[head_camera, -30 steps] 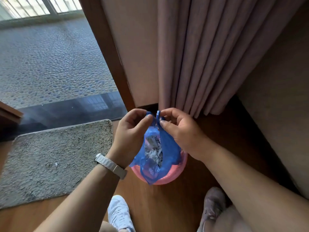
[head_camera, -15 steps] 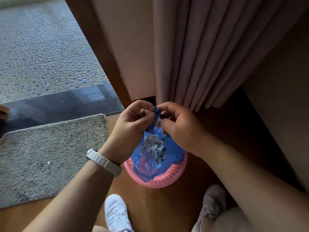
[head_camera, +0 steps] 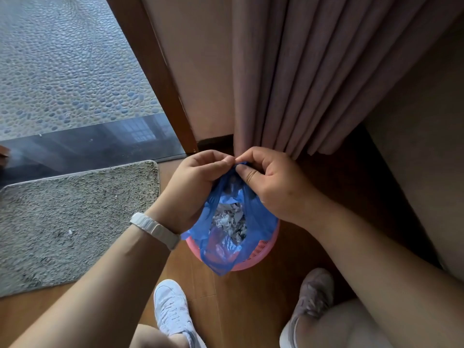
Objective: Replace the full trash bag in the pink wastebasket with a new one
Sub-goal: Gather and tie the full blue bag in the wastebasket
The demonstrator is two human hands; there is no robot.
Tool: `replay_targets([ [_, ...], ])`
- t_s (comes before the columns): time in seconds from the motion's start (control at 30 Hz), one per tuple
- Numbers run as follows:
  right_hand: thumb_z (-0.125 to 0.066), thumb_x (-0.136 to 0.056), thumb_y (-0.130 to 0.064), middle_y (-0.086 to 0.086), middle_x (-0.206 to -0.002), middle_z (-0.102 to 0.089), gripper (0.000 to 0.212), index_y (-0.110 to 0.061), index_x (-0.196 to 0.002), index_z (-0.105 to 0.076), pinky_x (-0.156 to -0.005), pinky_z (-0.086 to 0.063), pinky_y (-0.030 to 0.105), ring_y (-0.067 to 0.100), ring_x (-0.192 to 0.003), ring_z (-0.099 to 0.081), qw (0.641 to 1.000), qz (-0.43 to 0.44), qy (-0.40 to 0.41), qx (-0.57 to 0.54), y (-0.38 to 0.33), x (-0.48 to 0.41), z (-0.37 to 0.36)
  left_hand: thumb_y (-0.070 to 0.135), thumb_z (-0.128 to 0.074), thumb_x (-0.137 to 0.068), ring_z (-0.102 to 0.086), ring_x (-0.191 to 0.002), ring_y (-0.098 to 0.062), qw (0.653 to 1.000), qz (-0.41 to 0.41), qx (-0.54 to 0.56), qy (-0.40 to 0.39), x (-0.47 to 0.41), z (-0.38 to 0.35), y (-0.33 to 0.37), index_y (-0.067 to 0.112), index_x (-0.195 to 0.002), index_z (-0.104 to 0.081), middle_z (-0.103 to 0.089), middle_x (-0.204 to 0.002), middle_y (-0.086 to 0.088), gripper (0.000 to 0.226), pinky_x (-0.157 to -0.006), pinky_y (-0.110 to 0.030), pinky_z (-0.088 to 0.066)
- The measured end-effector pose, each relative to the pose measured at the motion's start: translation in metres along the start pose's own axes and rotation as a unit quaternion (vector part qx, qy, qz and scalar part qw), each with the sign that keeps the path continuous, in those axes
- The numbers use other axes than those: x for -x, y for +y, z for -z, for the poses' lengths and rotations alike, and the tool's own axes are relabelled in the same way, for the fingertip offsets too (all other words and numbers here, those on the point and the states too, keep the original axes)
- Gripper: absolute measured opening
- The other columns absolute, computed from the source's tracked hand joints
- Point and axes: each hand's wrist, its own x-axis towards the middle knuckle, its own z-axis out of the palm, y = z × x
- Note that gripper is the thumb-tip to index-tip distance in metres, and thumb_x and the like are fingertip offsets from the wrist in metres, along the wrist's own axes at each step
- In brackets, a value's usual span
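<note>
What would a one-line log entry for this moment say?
step: closing bag | left hand, right hand: pinching blue plastic trash bag top | bag: in pink plastic wastebasket

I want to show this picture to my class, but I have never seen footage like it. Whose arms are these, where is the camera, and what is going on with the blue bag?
The camera sits on a person's head and looks down, so the arms are that person's own. The left hand and right hand pinch together the top of a blue trash bag holding scraps. The bag sits in a pink wastebasket on a wooden floor, beside a curtain and a grey mat. Below are the person's shoes.
</note>
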Motion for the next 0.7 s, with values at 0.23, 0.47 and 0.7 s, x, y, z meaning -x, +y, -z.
replay_targets([
  [0.23, -0.051, -0.095, -0.016, 0.015, -0.076, -0.060, 0.013, -0.016, -0.082, -0.055, -0.061, -0.051, 0.041, 0.027, -0.069, -0.057, 0.990, -0.074, 0.098, -0.069, 0.000, -0.009, -0.009, 0.007, -0.048, -0.098, -0.044, -0.050, -0.009, 0.980, -0.143, -0.080, 0.109, -0.006, -0.008, -0.003, 0.012, -0.078, -0.051, -0.052, -0.056, 0.005, 0.021, -0.047, -0.023, -0.038],
  [0.47, -0.052, -0.075, -0.033, 0.007, -0.079, -0.065, 0.010, -0.025, -0.075, -0.058, -0.082, -0.053, 0.052, 0.028, -0.082, -0.063, 0.972, -0.125, 0.176, -0.094, 0.002, -0.018, -0.010, 0.014, -0.056, -0.094, -0.035, -0.052, -0.011, 0.980, -0.156, -0.115, 0.053, -0.006, -0.003, -0.006, 0.017, -0.073, -0.048, -0.044, -0.056, 0.006, 0.024, -0.049, -0.023, -0.032],
  [0.7, -0.053, -0.090, -0.008, -0.001, -0.068, -0.058, 0.018, -0.019, -0.076, -0.055, -0.060, -0.048, 0.032, 0.013, -0.064, -0.055, 0.974, -0.144, 0.177, -0.008, 0.009, -0.018, -0.004, 0.015, -0.080, -0.070, -0.039, -0.052, -0.008, 0.934, -0.199, -0.295, 0.021, -0.003, 0.005, -0.015, 0.025, -0.078, -0.044, -0.050, -0.064, 0.007, 0.038, -0.049, -0.025, -0.036],
])
